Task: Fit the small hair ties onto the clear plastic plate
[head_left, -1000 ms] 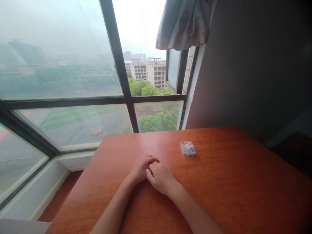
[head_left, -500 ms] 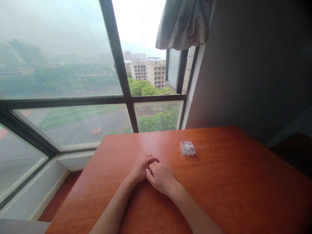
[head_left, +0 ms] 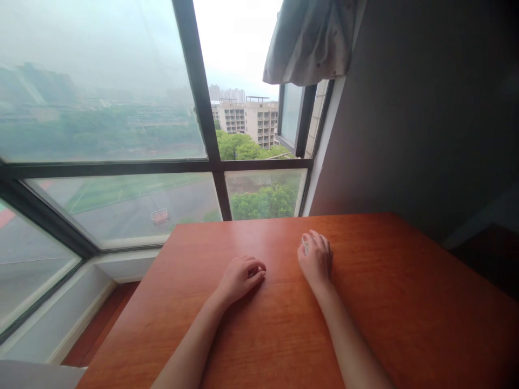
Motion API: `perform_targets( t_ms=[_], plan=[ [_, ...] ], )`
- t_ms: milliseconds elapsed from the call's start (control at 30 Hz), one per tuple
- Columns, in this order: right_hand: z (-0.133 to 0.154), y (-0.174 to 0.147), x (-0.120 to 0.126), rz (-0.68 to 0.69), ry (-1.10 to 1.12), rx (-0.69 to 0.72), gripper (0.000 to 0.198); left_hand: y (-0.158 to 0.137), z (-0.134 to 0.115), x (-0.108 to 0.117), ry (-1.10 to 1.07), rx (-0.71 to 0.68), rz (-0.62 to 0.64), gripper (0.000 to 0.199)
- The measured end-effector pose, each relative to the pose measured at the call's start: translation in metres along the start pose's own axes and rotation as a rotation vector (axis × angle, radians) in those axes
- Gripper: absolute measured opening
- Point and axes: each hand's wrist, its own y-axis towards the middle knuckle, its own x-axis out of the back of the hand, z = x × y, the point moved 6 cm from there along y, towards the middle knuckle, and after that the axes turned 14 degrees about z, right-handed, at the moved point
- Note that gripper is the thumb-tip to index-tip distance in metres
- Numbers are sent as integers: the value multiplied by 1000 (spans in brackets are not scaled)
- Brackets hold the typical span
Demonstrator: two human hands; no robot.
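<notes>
Wooden table (head_left: pixel 405 302) | right hand (head_left: pixel 317 261) – fingers curled over clear box (head_left: pixel 305 245) – grip unclear

Hazy daylight from the window (head_left: pixel 121 135); right wall (head_left: pixel 425 108) dim, edges perhaps warped.

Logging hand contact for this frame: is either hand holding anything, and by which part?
Right hand lies over the small clear box; a closed grip cannot be told. Left hand holds nothing.

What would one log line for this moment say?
right hand: laid over small clear box | left hand: curled on table | box mostly hidden
</notes>
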Motion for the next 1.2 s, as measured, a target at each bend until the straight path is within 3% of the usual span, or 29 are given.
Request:
perform_targets(
  t_ms=[133,267,333,467,567,700,1000,1200],
  plan=[
    [-15,2,-2,19,-29,-59,30,0,1,0,-1,-1,4,17],
    [-8,2,-12,41,-47,-71,29,-2,5,1,-46,7,-83,17],
    [4,-1,-19,65,-54,-52,34,-3,9,0,-53,19,-131,22],
    [40,-17,-35,189,-41,104,53,-3,17,-3,10,79,-161,56],
    [64,-30,-41,252,-34,225,52,-3,14,-5,55,56,-104,67],
    [65,-33,-42,310,-37,163,52,-3,4,-4,45,-1,-11,66],
    [73,-41,-43,371,-50,250,74,-6,4,-2,-5,37,-68,69],
    [74,-41,-45,382,-58,243,76,-6,3,-2,-27,33,-82,75]
  ],
)
